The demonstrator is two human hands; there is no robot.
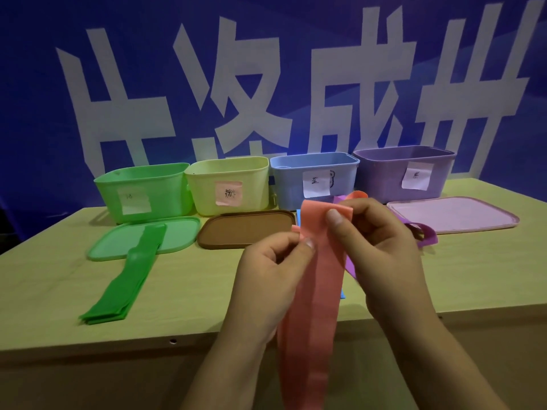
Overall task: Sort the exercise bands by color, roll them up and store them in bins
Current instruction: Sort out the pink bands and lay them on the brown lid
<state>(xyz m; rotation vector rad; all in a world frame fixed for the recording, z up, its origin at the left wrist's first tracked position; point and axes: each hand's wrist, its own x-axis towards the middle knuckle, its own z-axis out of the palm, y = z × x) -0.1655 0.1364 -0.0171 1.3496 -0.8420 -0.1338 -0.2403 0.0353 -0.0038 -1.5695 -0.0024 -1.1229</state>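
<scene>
**Pink band pinched in both hands above the counter**

The person holds a long pink band (310,291) up in front of them, both hands closed on it. The left hand (272,273) pinches the band's left edge between thumb and forefinger; the right hand (381,253) grips the folded top end, thumb pressed on the front. The band hangs down between the forearms and runs off the bottom of the view, so its lower end cannot be seen.

Behind the right hand a purple band (426,235) lies on the counter (207,291), mostly covered by the hand; only a loop to its right and a strip under the wrist show. A sliver of blue (342,294) peeks out just beside the pink band, too hidden to say what it is.

Far to the left of the left hand, green bands (124,288) lie stacked, their far end resting on a green lid (177,235). A brown lid (245,229) lies just beyond the left hand, and a pale pink lid (453,214) beyond the right.

At the back stand four open bins: green (142,190), yellow (228,184), blue (313,176), purple (405,173). Each carries a paper label with handwriting too small to read. Their insides are out of sight.
</scene>
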